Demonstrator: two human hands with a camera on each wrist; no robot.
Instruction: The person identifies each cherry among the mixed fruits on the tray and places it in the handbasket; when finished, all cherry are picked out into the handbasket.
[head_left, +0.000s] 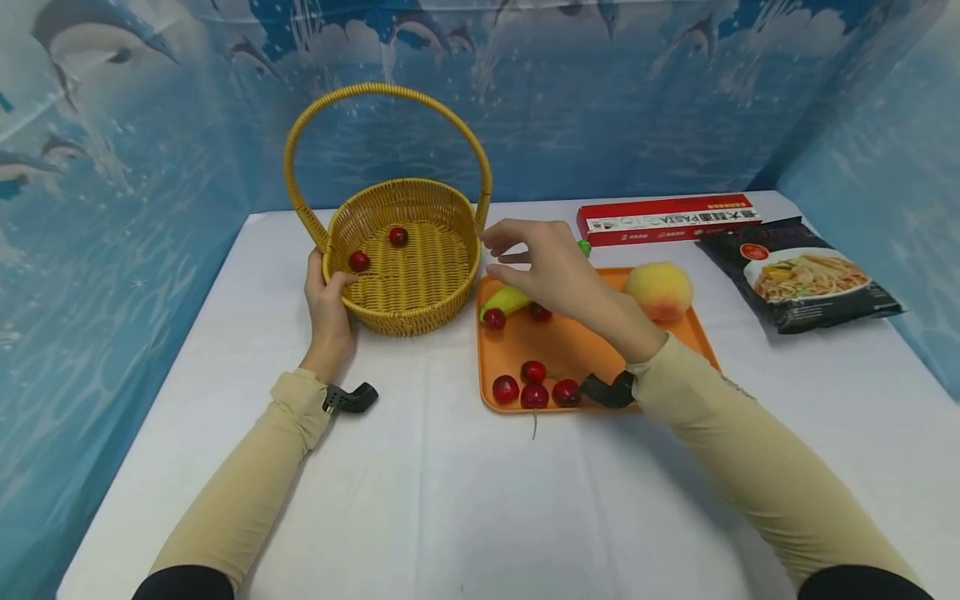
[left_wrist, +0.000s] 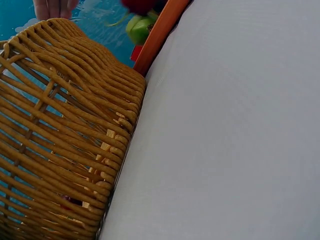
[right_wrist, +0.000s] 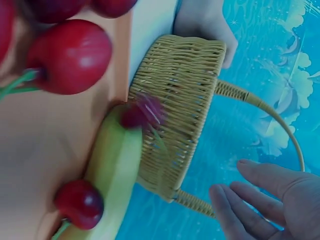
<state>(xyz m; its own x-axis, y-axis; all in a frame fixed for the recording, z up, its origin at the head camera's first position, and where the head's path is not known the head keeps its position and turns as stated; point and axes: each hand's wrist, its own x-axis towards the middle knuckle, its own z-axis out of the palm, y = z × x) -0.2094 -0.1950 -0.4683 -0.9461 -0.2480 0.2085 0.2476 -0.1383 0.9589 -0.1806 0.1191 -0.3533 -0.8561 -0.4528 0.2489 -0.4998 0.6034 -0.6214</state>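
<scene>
round yellow woven basket (head_left: 405, 322) with hoop handle (head_left: 367, 88): just left of right hand (head_left: 555, 265); two glossy red cherries (head_left: 359, 261) inside. right fingers: apart from thumb, nothing visibly held. left hand (head_left: 327, 315): clamped on basket's side, thumb at rim. further red cherries (head_left: 534, 395): on rectangular orange tray (head_left: 570, 342), nearer right hand.

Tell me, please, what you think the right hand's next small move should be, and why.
I would probably lower the right hand to the tray cherry nearest the basket: that hand looks empty, two cherries lie in the basket, and the left hand grips its side.
</scene>
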